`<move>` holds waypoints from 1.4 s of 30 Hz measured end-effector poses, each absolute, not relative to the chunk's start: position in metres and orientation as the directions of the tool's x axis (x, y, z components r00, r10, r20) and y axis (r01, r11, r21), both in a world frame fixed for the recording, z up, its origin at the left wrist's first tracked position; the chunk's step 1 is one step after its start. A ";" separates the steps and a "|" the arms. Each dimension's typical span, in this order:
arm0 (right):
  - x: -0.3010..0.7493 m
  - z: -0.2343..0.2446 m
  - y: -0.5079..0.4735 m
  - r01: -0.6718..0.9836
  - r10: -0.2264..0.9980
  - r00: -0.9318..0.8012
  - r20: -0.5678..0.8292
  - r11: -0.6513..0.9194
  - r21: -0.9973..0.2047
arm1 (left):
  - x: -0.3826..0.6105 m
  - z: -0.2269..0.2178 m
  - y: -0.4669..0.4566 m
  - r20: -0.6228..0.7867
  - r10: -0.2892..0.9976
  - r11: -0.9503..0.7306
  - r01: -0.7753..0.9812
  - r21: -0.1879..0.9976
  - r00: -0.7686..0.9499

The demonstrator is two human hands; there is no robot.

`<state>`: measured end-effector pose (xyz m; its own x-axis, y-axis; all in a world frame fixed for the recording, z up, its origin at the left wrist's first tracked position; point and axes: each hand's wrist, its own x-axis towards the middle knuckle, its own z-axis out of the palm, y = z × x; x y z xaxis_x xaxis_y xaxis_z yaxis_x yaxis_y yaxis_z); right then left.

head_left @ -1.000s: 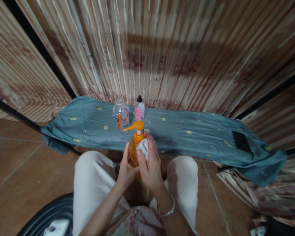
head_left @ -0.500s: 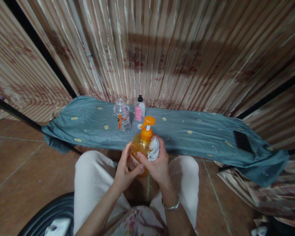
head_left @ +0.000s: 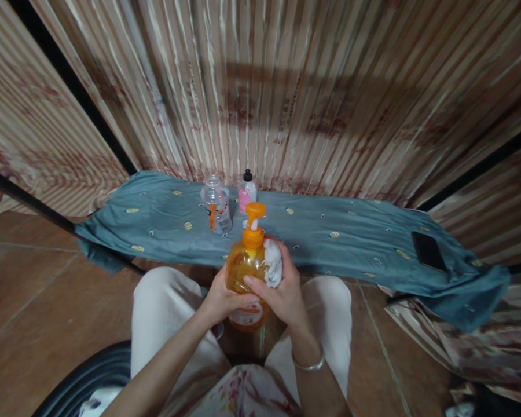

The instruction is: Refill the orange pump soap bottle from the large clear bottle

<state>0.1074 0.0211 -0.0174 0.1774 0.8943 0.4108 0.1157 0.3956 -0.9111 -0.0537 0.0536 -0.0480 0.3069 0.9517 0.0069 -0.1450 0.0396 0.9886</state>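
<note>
An amber pump bottle (head_left: 245, 263) with an orange pump top stands upright between my two hands, above my lap. My left hand (head_left: 221, 298) is wrapped round its left side, thumb across the front. On the other side, my right hand (head_left: 284, 289) grips the bottle and presses a crumpled white cloth (head_left: 273, 263) against it. My right thumb lies on the front, just above the label. Beyond the bottle, a clear plastic bottle (head_left: 217, 208) without a cap and a small pink-labelled bottle (head_left: 247, 194) with a black cap stand on the cloth-covered bench.
The bench wears a teal cloth (head_left: 312, 237) with yellow prints. A dark phone (head_left: 429, 251) lies at its right end. Striped curtains (head_left: 260, 98) hang behind, and black poles (head_left: 69, 81) slant at the sides. At lower left sits a black ribbed round object (head_left: 65, 385).
The pump bottle has turned in my hands, and its label now faces me more fully. It has shifted slightly left and stands straighter. Both hands still hold it.
</note>
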 end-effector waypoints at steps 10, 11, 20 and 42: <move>0.091 -0.032 0.008 0.538 0.746 0.068 0.662 0.531 -0.654 | -0.046 -0.038 0.057 0.056 0.997 -0.057 0.012 0.998 0.056; 0.089 -0.034 0.007 0.545 0.738 0.062 0.672 0.539 -0.642 | -0.047 -0.037 0.058 0.056 0.998 -0.057 0.007 0.998 0.037; 0.079 -0.051 -0.005 0.524 0.723 0.046 0.690 0.570 -0.632 | -0.057 -0.039 0.053 0.055 0.998 -0.051 -0.079 0.996 0.043; 0.035 -0.078 -0.027 0.630 0.727 -0.096 0.679 0.573 -0.524 | -0.093 -0.036 0.044 -0.064 0.980 0.037 -0.142 0.989 -0.189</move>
